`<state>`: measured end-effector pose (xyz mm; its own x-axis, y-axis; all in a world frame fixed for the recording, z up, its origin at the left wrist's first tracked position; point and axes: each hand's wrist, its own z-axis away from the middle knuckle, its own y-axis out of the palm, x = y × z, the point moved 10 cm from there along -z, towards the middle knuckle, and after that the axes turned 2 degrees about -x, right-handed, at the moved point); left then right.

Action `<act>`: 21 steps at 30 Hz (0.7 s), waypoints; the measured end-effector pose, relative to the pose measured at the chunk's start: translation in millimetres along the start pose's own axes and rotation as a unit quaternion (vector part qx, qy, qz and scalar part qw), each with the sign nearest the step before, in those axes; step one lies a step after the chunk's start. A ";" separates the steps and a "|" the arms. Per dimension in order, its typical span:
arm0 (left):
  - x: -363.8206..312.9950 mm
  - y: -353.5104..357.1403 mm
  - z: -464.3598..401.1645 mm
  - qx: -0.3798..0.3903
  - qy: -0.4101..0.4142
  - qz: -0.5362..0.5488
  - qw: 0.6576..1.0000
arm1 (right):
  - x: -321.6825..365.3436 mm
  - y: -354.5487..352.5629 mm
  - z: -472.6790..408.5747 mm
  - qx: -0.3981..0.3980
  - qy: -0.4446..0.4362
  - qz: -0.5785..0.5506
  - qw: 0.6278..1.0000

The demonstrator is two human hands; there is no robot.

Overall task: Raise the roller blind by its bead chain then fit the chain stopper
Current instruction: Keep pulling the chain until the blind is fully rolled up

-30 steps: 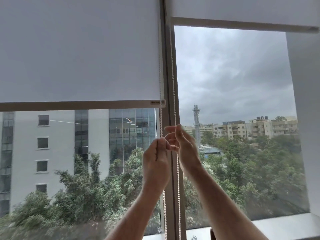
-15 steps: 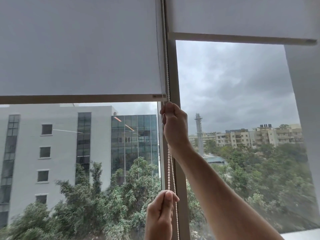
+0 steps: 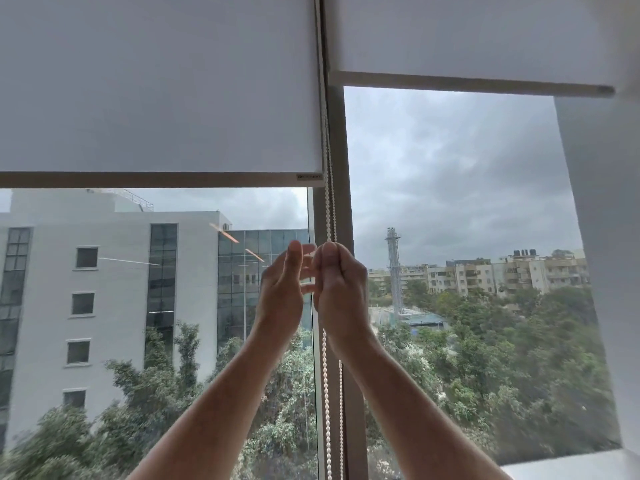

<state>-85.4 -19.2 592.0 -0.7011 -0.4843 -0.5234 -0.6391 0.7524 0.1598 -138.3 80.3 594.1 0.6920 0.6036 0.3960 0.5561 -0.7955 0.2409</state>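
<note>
Head view. Bead chain (image 3: 327,216) hanging along window frame (image 3: 341,168), at right edge of left roller blind (image 3: 156,91); hem bar roughly mid-window. Right hand (image 3: 337,289): grip closed on chain, thumb pinching it. Left hand (image 3: 282,289) alongside, grip wide, fingers straight, holding nothing. Chain likely light, limp, slippery between beads; best pinched across one strand, near hand height, pulled straight down. Second strand running beside. Stopper not visible.
</note>
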 end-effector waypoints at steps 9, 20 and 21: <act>-45.7 40.8 -26.3 0.036 -0.043 0.068 0.996 | -31.6 -11.7 44.7 0.003 0.020 0.026 0.999; -13.6 20.9 13.9 -0.043 0.032 -0.004 0.999 | -84.5 -8.1 66.0 0.141 0.141 -0.029 0.980; -10.4 21.2 19.5 -0.040 0.030 -0.010 0.999 | -86.0 -9.9 58.5 0.138 0.149 -0.030 0.979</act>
<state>-85.5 10.5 584.5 -0.7037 -0.5269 -0.4766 -0.6750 0.7052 0.2170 -176.3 39.3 505.8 0.5131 0.5734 0.6387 0.7224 -0.6904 0.0394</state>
